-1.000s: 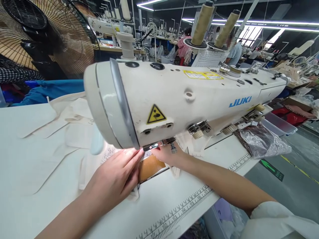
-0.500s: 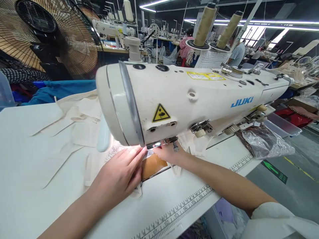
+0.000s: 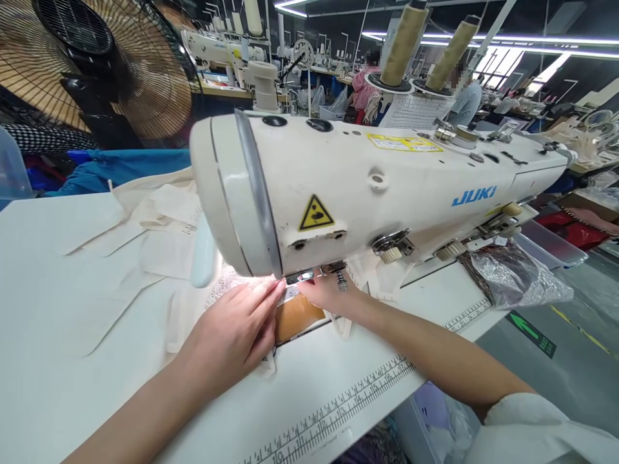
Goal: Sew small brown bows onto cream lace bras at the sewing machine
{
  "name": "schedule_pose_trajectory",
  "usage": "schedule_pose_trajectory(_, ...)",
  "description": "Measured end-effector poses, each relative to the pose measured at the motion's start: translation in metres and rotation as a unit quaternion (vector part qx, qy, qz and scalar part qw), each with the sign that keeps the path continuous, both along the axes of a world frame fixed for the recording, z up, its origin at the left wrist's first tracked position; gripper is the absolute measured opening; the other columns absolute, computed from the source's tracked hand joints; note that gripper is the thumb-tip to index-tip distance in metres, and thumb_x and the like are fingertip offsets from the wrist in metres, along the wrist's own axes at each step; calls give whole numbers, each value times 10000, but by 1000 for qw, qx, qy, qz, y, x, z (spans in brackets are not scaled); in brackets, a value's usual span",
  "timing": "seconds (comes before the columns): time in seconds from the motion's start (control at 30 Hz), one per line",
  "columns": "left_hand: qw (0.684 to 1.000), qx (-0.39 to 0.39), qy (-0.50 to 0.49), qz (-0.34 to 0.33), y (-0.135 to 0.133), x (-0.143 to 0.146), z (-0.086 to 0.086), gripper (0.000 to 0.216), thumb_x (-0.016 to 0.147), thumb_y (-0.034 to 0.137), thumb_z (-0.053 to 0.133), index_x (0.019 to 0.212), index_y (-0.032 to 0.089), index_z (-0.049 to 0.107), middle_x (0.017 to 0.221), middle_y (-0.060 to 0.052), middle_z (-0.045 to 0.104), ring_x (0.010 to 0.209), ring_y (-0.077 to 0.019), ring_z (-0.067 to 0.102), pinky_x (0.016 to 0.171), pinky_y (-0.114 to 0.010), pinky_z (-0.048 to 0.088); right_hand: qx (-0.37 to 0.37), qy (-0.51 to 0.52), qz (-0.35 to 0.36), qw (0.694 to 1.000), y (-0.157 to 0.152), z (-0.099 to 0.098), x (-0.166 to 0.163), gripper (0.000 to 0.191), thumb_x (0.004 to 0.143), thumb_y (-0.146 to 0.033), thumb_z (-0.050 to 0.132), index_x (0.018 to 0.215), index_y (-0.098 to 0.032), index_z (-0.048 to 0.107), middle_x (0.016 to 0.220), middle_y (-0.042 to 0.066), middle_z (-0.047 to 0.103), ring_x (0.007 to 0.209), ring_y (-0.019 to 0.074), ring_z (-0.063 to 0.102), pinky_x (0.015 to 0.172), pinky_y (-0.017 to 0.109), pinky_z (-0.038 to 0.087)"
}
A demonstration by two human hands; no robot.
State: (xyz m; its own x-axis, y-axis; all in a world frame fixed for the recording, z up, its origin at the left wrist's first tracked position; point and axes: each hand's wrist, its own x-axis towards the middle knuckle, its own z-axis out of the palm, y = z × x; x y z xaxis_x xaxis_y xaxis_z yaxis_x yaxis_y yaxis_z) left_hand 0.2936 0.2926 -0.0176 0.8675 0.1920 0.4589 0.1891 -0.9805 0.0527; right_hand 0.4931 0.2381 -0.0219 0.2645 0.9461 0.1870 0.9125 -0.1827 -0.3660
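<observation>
Guide the pale cloth [image 3: 221,288] under the sewing machine [image 3: 338,180] with fingers of the left hand [image 3: 236,325] pressed together, short of the metal part [image 3: 300,277], steadying opposite with the right hand [image 3: 329,294], too hidden to tell if pinching.

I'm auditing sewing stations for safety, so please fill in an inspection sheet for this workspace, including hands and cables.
Surface: white table, ruler scale along its near edge.
Job's things: sewing machine; pale fabric pieces spread to its left; brown plate between the hands.
Clutter: plastic-wrapped bundle at the table's right.
Left hand: palm down, fingertips near the presser area; grip unclear.
Right hand: reaches under the machine's arm; fingertips partly hidden.
Cables: nothing seen near the hands.
Surroundings: large fan at left, two thread cones behind the machine, green arrow sign on the floor, people in the background.
</observation>
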Motion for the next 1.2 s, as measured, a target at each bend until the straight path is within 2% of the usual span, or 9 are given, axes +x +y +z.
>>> schedule_pose_trajectory(0.1, 1000, 10, 9, 0, 0, 0, 1, 456, 942, 221, 466, 1379, 100, 506, 1270, -147, 644, 1167, -302, 585, 976, -458, 513, 22, -18, 26, 999, -2, 0, 1, 150, 834, -227, 510, 814, -252, 656, 818, 27, 708, 824, 202, 634, 775, 301, 461)
schedule_pose_trajectory(0.3, 999, 43, 11, 4, -1, 2, 3, 422, 958, 221, 439, 1350, 84, 512, 1256, -148, 646, 1135, -287, 592, 957, -440, 512, 31, -42, 37, 998, -1, -6, 4, 155, 831, -219, 506, 816, -255, 656, 866, 31, 713, 861, 206, 631, 805, 301, 451)
schedule_pose_trajectory(0.5, 999, 44, 11, 2, -1, 2, 3, 424, 956, 222, 443, 1346, 75, 521, 1242, -152, 651, 1111, -294, 598, 944, -451, 513, 55, -31, 25, 998, 1, -10, 3, 189, 836, -234, 494, 875, -254, 678, 824, 8, 720, 801, 170, 629, 764, 254, 450)
schedule_pose_trajectory(0.67, 999, 41, 15, 2, 0, 2, 2, 424, 950, 210, 460, 1340, 57, 529, 1236, -156, 650, 1121, -304, 583, 952, -463, 503, 41, -12, 28, 999, -1, -6, 1, 230, 861, -221, 463, 873, -239, 691, 837, 4, 735, 814, 153, 643, 745, 231, 454)
schedule_pose_trajectory(0.83, 999, 32, 10, -2, -1, 3, 3, 424, 940, 198, 470, 1334, 55, 539, 1225, -166, 655, 1119, -314, 588, 945, -466, 502, 53, -2, 20, 998, -2, -8, 1, 229, 884, -248, 473, 925, -276, 697, 878, -11, 747, 865, 157, 658, 783, 235, 470)
schedule_pose_trajectory(1.03, 999, 41, 9, -5, 0, 3, 4, 413, 940, 194, 470, 1320, 49, 548, 1222, -162, 656, 1079, -302, 596, 932, -461, 506, -7, -27, -6, 1000, -2, 3, -4, 242, 886, -249, 472, 934, -273, 708, 881, 13, 744, 871, 196, 663, 721, 279, 475)
schedule_pose_trajectory(1.2, 999, 49, 8, -5, -1, 4, 4, 395, 944, 195, 463, 1296, 42, 556, 1174, -153, 666, 1041, -288, 601, 903, -444, 513, -50, -35, -3, 998, 0, 5, -5, 242, 876, -243, 492, 963, -229, 717, 937, 57, 743, 965, 227, 658, 763, 295, 497)
